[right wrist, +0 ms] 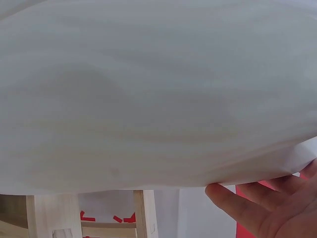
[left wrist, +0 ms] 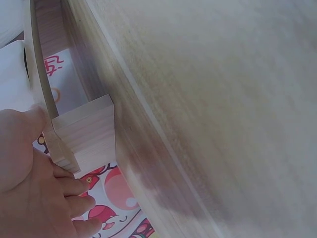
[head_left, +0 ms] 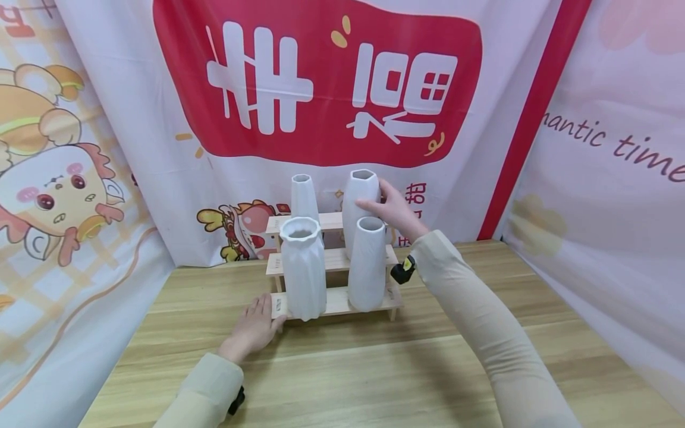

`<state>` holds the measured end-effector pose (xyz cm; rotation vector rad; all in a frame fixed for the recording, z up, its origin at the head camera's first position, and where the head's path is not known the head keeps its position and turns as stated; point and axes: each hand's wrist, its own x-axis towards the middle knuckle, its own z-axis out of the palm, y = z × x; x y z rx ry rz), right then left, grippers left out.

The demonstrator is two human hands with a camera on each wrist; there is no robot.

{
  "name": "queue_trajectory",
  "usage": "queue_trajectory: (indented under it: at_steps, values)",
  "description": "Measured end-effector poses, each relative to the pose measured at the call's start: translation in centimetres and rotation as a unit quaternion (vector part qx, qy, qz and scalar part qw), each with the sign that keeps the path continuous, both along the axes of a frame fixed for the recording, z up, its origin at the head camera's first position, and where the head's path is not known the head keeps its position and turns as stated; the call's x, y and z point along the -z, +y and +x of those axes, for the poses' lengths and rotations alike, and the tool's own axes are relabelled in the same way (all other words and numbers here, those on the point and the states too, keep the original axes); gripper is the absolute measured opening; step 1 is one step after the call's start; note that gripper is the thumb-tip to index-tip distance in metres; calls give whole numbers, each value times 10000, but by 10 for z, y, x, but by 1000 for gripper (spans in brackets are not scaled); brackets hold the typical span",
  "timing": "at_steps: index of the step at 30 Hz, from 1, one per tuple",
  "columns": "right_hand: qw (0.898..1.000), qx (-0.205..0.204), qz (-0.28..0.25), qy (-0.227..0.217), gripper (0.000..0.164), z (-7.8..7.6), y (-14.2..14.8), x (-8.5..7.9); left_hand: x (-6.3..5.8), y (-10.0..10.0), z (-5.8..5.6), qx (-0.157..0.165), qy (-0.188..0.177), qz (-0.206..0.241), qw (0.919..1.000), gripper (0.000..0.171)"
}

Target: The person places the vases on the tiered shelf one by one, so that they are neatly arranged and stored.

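My right hand (head_left: pixel 393 208) holds a tall white vase (head_left: pixel 355 205) with an angular mouth near its top, thumb on the front and fingers at the right side. Its lower end overlaps the middle tier and is partly hidden by a shorter white vase (head_left: pixel 368 267) on the bottom tier. In the right wrist view, fingertips touch a large white vase surface (right wrist: pixel 148 109). Low on the left, my left hand (head_left: pixel 255 324) grips the end of the bottom tier of a wooden stand (head_left: pixel 336 300), thumb along its front edge (left wrist: pixel 37 121).
A white vase with a scalloped rim (head_left: pixel 303 270) occupies the bottom tier's left side. Behind it, a slimmer white vase (head_left: pixel 304 196) stands on the top tier. The stand sits on a wood-grain table (head_left: pixel 342 368), and a printed cloth (head_left: pixel 321 148) hangs close behind.
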<state>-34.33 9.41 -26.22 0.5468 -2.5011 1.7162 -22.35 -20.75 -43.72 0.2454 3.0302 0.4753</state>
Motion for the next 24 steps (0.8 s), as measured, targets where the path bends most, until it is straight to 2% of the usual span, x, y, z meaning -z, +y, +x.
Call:
queue_trajectory:
  at_steps: [8, 16, 24]
  values:
    - [10000, -26, 23, 40, 70, 0, 0, 1, -4, 0, 2, 2, -86, -31, 10000, 68]
    - [10000, -1, 15, -61, 72, 0, 2, 1, -3, 0, 0, -33, -159, -14, 9999, 69]
    - [9999, -29, 126, -80, 72, 1, 8, 2, -4, 1, 0, 14, -111, -28, 9999, 69]
